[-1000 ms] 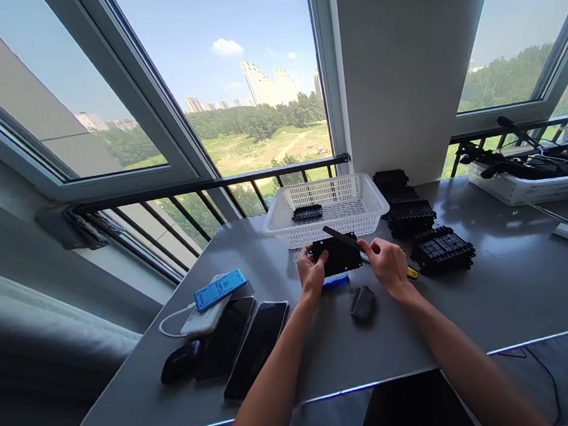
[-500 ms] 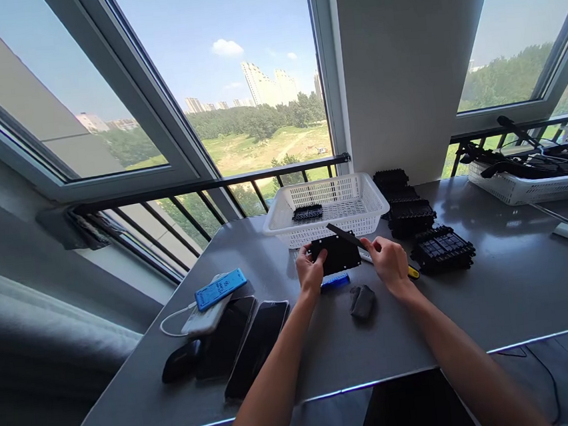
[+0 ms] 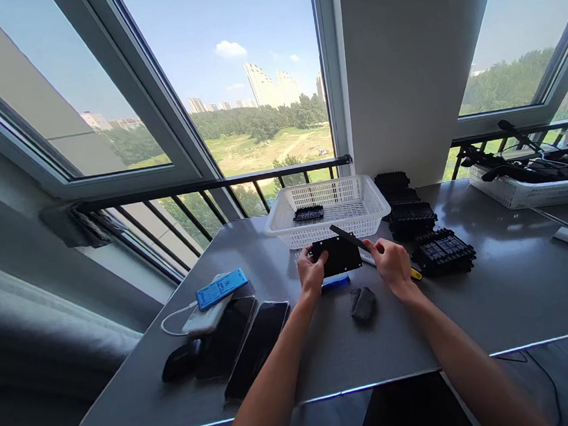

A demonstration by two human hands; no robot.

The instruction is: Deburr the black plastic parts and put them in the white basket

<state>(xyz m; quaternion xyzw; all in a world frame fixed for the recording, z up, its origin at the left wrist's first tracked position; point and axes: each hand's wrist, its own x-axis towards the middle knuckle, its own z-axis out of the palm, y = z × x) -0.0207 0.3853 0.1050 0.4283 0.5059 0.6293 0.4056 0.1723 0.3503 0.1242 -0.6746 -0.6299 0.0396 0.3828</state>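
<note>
My left hand (image 3: 311,269) grips a thin black rectangular plate (image 3: 339,256) by its left end, thumb on the near face. Small notches or pegs show along the plate's edges. My right hand (image 3: 392,263) pinches a flat dark file-like strip (image 3: 347,235), which slants up to the left across the plate's upper right corner; I cannot tell whether they touch. Beneath the hands lie a blue object (image 3: 335,282) and a tool with a yellow end (image 3: 415,273), partly hidden by my right hand. A dark grey crumpled lump (image 3: 362,304) rests nearer me.
Behind the hands stands a white basket (image 3: 329,232) with a black part (image 3: 308,214) inside. Stacked black parts (image 3: 443,251) sit to the right. Phones (image 3: 257,349), a mouse (image 3: 182,360) and a blue-screened device (image 3: 221,289) lie left. Another basket (image 3: 528,195) holds cables.
The view has shifted very slightly. Both hands keep their holds on the plate and the strip, with hardly any visible movement.
</note>
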